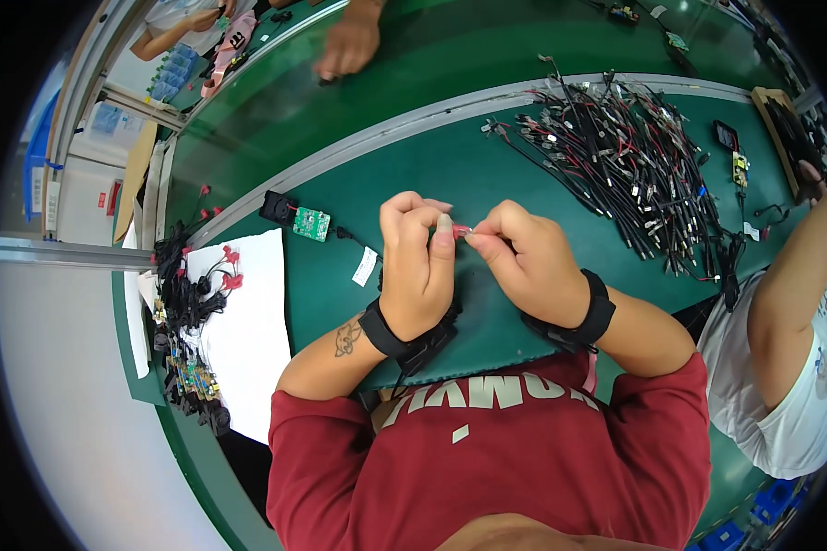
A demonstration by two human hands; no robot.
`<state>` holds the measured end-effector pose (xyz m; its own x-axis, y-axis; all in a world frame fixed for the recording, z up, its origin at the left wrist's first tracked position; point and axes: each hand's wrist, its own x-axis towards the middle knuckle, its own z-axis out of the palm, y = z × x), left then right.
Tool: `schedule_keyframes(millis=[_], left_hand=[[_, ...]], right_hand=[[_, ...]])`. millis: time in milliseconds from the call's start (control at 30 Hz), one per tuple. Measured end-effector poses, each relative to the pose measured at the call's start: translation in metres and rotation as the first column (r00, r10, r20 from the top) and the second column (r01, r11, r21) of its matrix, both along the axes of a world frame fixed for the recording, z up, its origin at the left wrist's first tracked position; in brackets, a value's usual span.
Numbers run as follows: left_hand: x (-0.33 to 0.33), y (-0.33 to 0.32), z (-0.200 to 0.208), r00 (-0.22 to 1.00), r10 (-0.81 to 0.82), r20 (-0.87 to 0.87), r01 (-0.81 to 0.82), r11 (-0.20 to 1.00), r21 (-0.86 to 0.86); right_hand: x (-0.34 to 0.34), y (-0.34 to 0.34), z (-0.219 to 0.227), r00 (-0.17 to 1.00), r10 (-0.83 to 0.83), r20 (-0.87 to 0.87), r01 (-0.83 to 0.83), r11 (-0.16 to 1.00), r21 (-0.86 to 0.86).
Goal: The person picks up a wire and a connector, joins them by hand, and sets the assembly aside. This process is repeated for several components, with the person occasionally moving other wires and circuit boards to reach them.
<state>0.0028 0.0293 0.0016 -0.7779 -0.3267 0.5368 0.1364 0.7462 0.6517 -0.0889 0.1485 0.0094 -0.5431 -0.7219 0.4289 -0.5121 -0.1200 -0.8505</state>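
Over the green bench mat, my left hand (416, 266) is closed, thumb and fingertips pinching a small red piece (460, 231). At the piece's right end, where a thin light-coloured tip shows, my right hand (535, 264) pinches with thumb and forefinger. My fingers cover most of the piece, so its exact kind is hidden. Left of my left hand lie a green circuit board (311, 224) with a black housing (277, 209) beside it, and a black cable carrying a white label (365, 266).
A big heap of black cables (616, 165) lies at the far right. On the left, black cords with red ends and boards rest by white paper (257, 331). A metal rail (386, 117) crosses behind. Another person's hand (349, 46) is beyond it; a co-worker's arm (790, 303) is at right.
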Motion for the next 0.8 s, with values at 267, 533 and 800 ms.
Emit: schedule_keyframes(millis=[267,533,800], left_hand=[[0.0028,0.0021,0.0033,0.986,-0.164,-0.026,0.165,0.953,0.253],[0.0036,0.0038,0.0038,0.980,-0.197,0.005,0.188,0.944,0.272],[0.0035,0.0022,-0.0052,0.963,-0.270,-0.017,0.257,0.890,0.377]], right_hand=[[0.0008,0.0022,0.0006,0.999,0.048,0.011,-0.047,0.997,-0.056],[0.0007,0.0024,0.0012,0.998,0.062,0.004,-0.062,0.998,0.012],[0.0053,-0.0003,-0.0015,0.994,0.092,0.056,-0.093,0.995,0.026]])
